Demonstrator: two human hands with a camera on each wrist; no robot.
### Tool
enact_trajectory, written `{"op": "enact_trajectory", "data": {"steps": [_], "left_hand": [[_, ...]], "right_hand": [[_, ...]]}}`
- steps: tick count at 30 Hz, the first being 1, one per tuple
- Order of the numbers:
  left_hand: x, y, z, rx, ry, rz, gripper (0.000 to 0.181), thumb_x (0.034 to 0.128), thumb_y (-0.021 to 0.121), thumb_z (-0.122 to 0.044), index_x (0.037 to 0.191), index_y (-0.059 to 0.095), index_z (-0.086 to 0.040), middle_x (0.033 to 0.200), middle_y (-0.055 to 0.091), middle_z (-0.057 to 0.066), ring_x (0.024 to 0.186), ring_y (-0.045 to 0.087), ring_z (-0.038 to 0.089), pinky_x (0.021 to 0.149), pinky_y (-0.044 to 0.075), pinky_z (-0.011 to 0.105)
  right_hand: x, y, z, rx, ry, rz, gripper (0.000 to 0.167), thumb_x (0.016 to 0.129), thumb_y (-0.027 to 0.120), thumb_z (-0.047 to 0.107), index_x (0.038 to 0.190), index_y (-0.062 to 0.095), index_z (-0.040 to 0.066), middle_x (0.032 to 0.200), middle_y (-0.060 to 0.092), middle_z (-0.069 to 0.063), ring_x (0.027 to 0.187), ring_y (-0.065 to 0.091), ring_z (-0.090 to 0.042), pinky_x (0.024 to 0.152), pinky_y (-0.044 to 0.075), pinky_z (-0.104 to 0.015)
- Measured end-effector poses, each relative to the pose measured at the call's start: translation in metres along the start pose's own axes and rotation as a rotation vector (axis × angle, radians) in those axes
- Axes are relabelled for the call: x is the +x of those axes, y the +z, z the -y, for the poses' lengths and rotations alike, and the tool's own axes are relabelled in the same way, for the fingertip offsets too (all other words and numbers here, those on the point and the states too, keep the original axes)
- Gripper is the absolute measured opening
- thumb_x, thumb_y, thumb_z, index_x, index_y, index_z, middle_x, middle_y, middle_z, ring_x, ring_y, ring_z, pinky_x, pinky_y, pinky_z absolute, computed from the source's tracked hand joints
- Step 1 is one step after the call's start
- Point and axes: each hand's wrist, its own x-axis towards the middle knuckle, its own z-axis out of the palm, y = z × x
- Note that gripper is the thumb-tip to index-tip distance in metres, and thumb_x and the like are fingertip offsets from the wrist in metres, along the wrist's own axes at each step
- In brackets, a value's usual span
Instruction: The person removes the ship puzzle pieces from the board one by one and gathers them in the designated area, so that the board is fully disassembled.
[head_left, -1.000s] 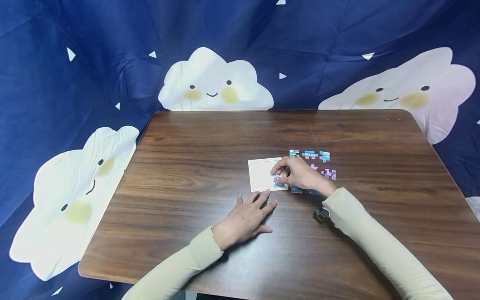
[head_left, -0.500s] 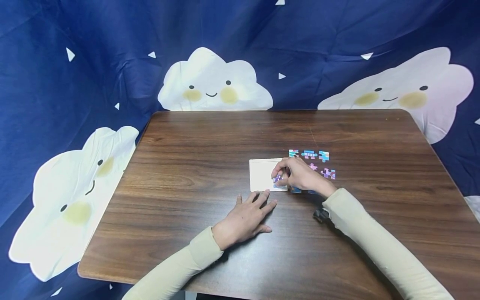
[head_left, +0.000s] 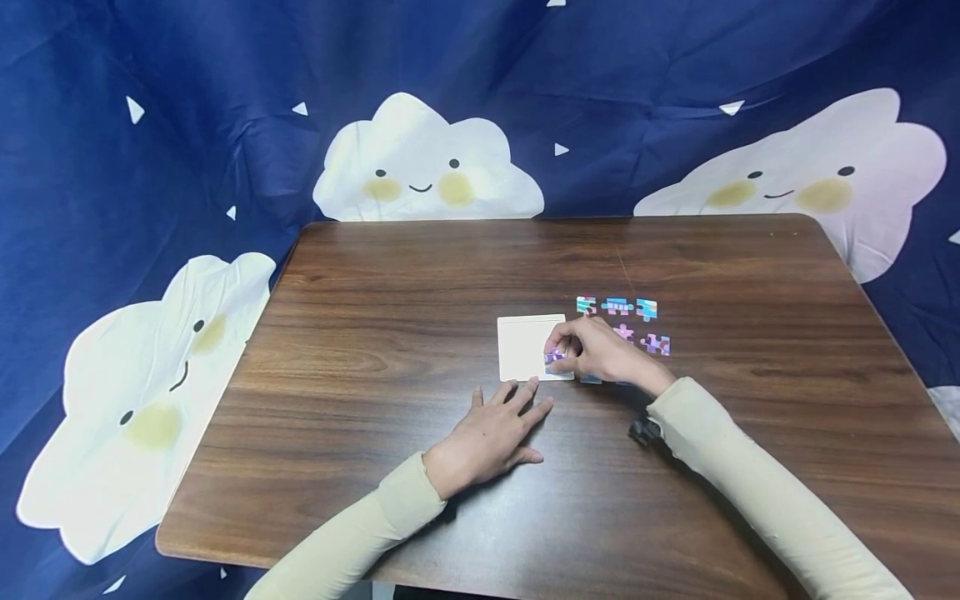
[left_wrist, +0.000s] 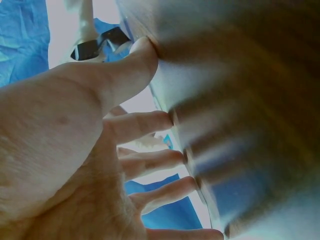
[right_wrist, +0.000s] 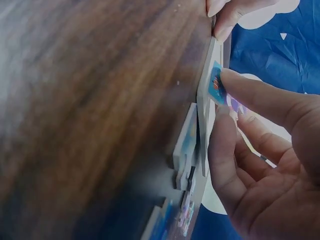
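In the head view, a white puzzle tray (head_left: pixel 521 350) lies near the middle of the brown table. My right hand (head_left: pixel 603 346) is over its right side, with thumb and fingers pinching a purple jigsaw piece (head_left: pixel 555 356). The right wrist view shows the thumb on a blue jigsaw piece (right_wrist: pixel 216 85) in the tray's corner, touching the purple one beyond it; how the two join cannot be told. My left hand (head_left: pixel 491 437) rests on the table with spread fingers, their tips at the tray's near edge.
Several loose jigsaw pieces lie right of the tray, among them a blue corner piece (head_left: pixel 647 310) and a purple piece (head_left: pixel 656 344). The right hand partly covers others. A small black device (head_left: pixel 643 432) sits under the right wrist. A blue cloud-print curtain (head_left: pixel 600 92) hangs behind the table.
The purple piece has shifted very slightly under the right fingers. The left hand stays in place, and the head view has moved a little.
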Motion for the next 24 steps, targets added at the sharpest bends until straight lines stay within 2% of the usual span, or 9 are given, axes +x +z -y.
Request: {"op": "enact_trajectory", "data": {"steps": [8,13,20,24], "left_hand": [[0.0,-0.001,-0.001,-0.014,-0.007,0.023,0.074,0.0982,0.059,-0.059,0.162,0.04,-0.026,0.172,0.032,0.007,0.153,0.037,0.031,0.109,0.049,0.068],[0.0,-0.001,-0.001,-0.018,-0.012,0.028,0.074,0.0985,0.059,-0.059,0.162,0.039,-0.026,0.172,0.031,0.007,0.154,0.036,0.031,0.11,0.048,0.068],[-0.001,-0.001,-0.001,-0.021,-0.005,0.012,0.075,0.0979,0.06,-0.059,0.162,0.04,-0.025,0.171,0.033,0.007,0.153,0.038,0.031,0.109,0.048,0.068],[0.0,0.0,-0.001,-0.024,-0.007,0.016,0.074,0.0983,0.06,-0.058,0.162,0.04,-0.025,0.171,0.033,0.008,0.153,0.038,0.031,0.109,0.048,0.068]], "right_hand": [[-0.004,-0.003,0.001,0.051,0.005,-0.01,0.009,0.091,0.079,0.008,0.099,0.074,0.008,0.084,0.071,-0.003,0.074,0.06,-0.013,0.068,0.05,-0.022],[-0.007,-0.006,0.001,0.073,0.001,-0.015,0.008,0.092,0.078,0.008,0.099,0.073,0.006,0.084,0.071,-0.005,0.07,0.061,-0.014,0.064,0.052,-0.022],[-0.018,-0.014,-0.003,0.038,-0.012,-0.079,0.008,0.093,0.078,0.011,0.1,0.074,0.01,0.089,0.074,-0.004,0.079,0.065,-0.015,0.065,0.053,-0.024],[-0.027,-0.02,-0.008,0.057,0.002,-0.093,0.007,0.094,0.076,0.011,0.101,0.073,0.01,0.089,0.074,-0.005,0.078,0.066,-0.017,0.061,0.058,-0.026]]}}
